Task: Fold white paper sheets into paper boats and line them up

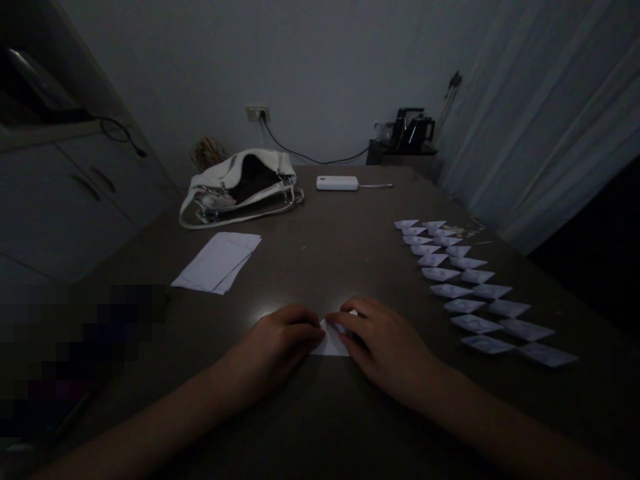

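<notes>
A small folded sheet of white paper (331, 343) lies on the dark table in front of me, with a slanted fold along its upper part. My left hand (283, 337) is closed at its left side, thumb and fingers pressed together on the paper's edge. From the right, my right hand (383, 340) grips the sheet, its fingers bent over the fold and its thumb near the lower right edge. Part of the paper is hidden under both hands. Two rows of folded paper boats (463, 306) stand to the right of my right hand.
A stack of white paper sheets (215, 262) lies left of centre. Behind it sits an open white handbag (235, 175). A white power bank (337, 183) with a short cable is at the table's far side. A black kettle (419, 132) stands beyond the table.
</notes>
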`<state>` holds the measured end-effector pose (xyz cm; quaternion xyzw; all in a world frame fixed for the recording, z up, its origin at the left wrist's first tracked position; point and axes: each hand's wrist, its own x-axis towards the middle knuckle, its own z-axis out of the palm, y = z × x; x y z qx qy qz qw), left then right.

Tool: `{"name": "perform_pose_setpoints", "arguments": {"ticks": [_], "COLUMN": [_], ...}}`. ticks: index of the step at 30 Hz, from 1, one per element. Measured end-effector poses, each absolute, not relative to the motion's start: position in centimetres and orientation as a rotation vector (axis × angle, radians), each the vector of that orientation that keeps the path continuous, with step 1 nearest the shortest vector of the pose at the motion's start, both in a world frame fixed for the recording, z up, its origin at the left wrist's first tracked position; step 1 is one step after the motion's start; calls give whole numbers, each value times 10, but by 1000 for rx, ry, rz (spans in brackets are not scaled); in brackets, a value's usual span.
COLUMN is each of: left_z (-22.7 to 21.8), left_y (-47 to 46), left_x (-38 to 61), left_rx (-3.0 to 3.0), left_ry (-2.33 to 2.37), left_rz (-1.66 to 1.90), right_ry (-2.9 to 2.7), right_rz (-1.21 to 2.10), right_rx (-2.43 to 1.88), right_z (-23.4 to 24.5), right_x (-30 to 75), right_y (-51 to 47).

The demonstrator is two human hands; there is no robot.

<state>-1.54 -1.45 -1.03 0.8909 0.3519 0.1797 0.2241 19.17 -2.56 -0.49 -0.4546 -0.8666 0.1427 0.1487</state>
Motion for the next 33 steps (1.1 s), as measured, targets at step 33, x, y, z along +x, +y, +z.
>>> {"name": "perform_pose_setpoints", "arguments": {"ticks": [33], "left_z": [1], "left_y": [-17], "left_x": [-13], "left_rx": [2499], "left_ry": [940], "left_rz": [448], "right_ry": [-2399], "right_rz": [150], "right_rx": [-1455], "right_z": [-11], "right_x": [176], "right_y": [-31]}}
